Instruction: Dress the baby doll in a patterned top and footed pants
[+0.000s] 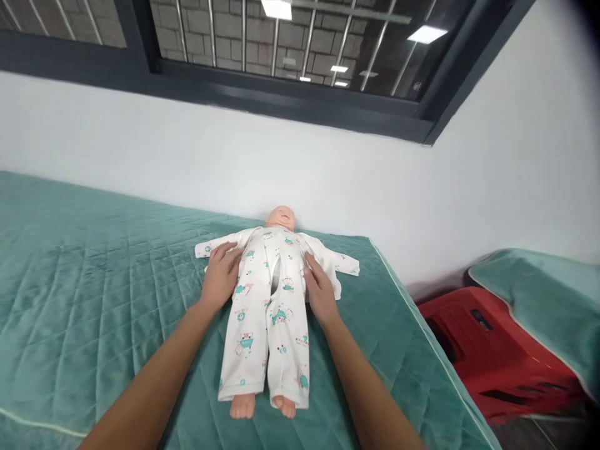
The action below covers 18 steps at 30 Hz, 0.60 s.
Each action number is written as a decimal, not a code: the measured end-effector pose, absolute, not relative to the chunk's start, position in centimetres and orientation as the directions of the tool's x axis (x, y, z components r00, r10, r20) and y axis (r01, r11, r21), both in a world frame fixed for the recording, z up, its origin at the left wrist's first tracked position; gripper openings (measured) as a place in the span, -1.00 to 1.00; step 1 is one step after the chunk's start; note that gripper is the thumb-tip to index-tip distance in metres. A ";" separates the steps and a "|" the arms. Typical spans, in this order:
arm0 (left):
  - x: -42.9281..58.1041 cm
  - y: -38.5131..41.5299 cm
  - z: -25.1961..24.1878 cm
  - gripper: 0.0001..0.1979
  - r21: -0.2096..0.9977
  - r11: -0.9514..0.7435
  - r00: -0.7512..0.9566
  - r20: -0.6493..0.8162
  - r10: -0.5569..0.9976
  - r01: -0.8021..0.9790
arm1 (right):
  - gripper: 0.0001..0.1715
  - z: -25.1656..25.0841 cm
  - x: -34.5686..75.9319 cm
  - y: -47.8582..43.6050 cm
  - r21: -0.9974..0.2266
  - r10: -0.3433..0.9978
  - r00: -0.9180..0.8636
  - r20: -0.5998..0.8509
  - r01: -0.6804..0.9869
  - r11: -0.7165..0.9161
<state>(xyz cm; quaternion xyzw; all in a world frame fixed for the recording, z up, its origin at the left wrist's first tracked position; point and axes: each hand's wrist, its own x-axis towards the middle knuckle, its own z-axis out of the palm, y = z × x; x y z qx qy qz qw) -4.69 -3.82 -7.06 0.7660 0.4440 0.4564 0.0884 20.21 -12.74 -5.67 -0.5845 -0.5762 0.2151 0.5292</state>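
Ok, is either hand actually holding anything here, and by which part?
Nothing is gripped. The left hand and right hand lie open against the two sides of the doll, at its waist.

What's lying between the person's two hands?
A doll in white printed pyjamas lies between the left hand and the right hand, both touching its sides; the head view shows it.

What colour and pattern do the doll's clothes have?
The clothes are white with small teal prints; the head view shows it.
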 end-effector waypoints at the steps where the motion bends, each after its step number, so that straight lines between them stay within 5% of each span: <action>1: -4.8 -5.6 -6.8 -0.71 0.581 -0.565 0.146 0.610 0.779 0.586 | -0.40 -5.7 19.6 -14.5 -0.859 0.895 0.229 0.383 0.445 0.253; 8: -3.3 -14.1 -5.3 -0.70 0.707 -0.309 0.048 0.364 0.930 0.636 | -0.43 -6.0 15.7 -22.8 -0.881 0.891 0.203 0.406 0.347 0.322; 18: -5.1 -16.0 -6.3 -0.65 0.916 -0.200 -0.051 0.232 0.971 0.348 | -0.47 -7.9 16.8 -22.9 -0.977 0.871 0.450 0.199 0.020 0.212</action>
